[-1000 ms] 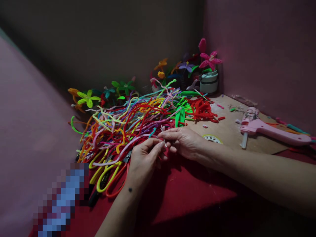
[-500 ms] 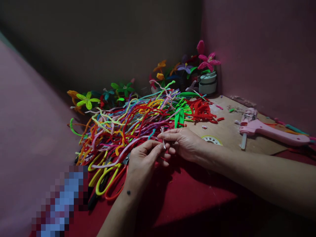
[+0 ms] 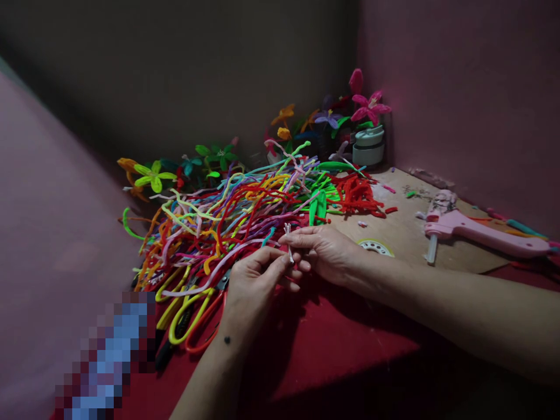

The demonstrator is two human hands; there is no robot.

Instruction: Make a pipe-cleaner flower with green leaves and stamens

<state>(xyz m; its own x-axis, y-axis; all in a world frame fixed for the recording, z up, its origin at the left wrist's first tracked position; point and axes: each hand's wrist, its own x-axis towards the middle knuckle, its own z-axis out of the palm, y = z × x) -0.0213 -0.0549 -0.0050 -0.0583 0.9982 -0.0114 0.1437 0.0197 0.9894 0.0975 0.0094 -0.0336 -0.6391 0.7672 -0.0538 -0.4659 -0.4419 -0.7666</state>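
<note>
Between my two hands is a small bundle of thin white flower stamens [image 3: 287,230], its tips fanned out at the top. My right hand [image 3: 326,249] pinches it from the right with thumb and forefinger. From below left, my left hand [image 3: 257,283] has its thumb and forefinger closed on the lower end. The fingers hide the middle of the bundle. Just behind the hands lies a big tangled heap of coloured pipe cleaners [image 3: 236,201]. Green looped leaf shapes [image 3: 318,208] rest at its right side.
A pink glue gun [image 3: 485,233] lies on a brown board [image 3: 406,219], with a roll of tape [image 3: 375,248] near my right forearm. Pliers with yellow handles [image 3: 177,335] and red-handled ones [image 3: 199,349] sit by my left wrist. Pipe-cleaner flowers [image 3: 371,108] and a grey-white container [image 3: 368,146] stand behind.
</note>
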